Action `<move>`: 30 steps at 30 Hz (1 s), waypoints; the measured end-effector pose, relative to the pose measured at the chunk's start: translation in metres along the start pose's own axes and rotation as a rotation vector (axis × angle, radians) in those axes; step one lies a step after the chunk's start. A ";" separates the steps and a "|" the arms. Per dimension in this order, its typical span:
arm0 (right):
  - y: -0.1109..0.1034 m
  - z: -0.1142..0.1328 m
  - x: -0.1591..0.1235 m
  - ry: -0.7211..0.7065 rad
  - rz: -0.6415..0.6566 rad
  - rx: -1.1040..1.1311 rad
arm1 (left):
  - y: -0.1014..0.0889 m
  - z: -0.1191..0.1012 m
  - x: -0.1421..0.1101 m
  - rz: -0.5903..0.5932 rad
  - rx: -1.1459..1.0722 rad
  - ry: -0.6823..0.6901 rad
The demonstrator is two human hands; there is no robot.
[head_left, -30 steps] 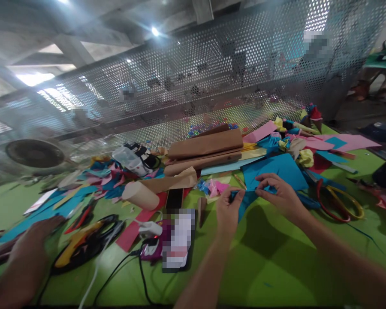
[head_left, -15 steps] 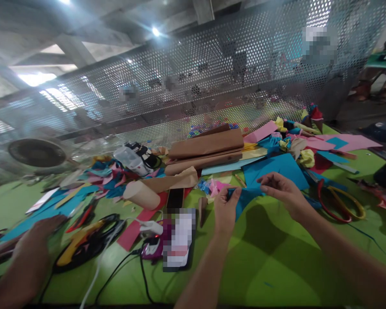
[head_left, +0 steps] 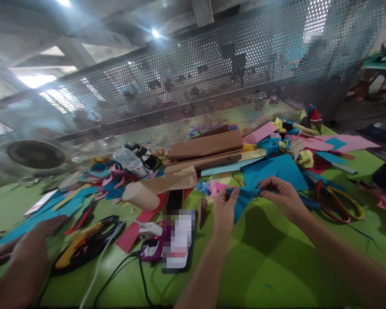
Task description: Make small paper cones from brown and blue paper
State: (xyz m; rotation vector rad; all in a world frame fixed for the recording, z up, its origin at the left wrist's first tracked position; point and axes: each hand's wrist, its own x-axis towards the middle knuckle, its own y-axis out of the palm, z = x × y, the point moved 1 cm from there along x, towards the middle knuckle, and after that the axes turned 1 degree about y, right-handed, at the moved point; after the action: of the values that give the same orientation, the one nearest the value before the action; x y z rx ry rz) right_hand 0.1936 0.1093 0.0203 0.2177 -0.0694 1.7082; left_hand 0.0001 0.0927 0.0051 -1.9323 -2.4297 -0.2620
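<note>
A piece of blue paper (head_left: 243,202) is stretched between my two hands above the green table (head_left: 244,274). My left hand (head_left: 224,210) pinches its left side, thumb on top. With thumb and fingers closed, my right hand (head_left: 281,195) grips the other end. Behind them lies a larger blue sheet (head_left: 279,171). Scissors with red and yellow handles (head_left: 337,204) rest to the right of my right hand. A small brown paper cone (head_left: 202,211) stands just left of my left hand, near some pink and blue wrapped bits (head_left: 212,187).
Brown paper rolls (head_left: 206,148) lie at the back before a perforated metal screen (head_left: 180,98). Left are a white paper roll (head_left: 141,196), a phone (head_left: 179,240), a purple power strip (head_left: 152,249) with cables and a yellow-black tool (head_left: 83,244). Another person's arm (head_left: 30,257) reaches in at far left.
The blue paper between my hands is now folded into a more pointed shape. My right hand has shifted slightly left, towards my left hand.
</note>
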 end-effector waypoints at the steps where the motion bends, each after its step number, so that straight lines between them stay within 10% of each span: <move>1: 0.000 0.001 0.000 0.012 0.003 0.044 | 0.000 0.000 0.000 0.004 0.011 0.009; 16: -0.003 -0.003 0.003 0.161 0.046 0.267 | 0.000 -0.004 0.000 -0.011 0.132 0.092; 30: 0.004 -0.001 0.003 0.181 0.107 -0.012 | 0.003 -0.019 -0.005 0.077 0.258 0.192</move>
State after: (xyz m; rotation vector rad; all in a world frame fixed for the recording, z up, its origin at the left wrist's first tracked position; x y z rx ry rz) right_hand 0.1894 0.1114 0.0201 0.0510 0.0437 1.8262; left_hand 0.0022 0.0857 0.0236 -1.7951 -2.1454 -0.1181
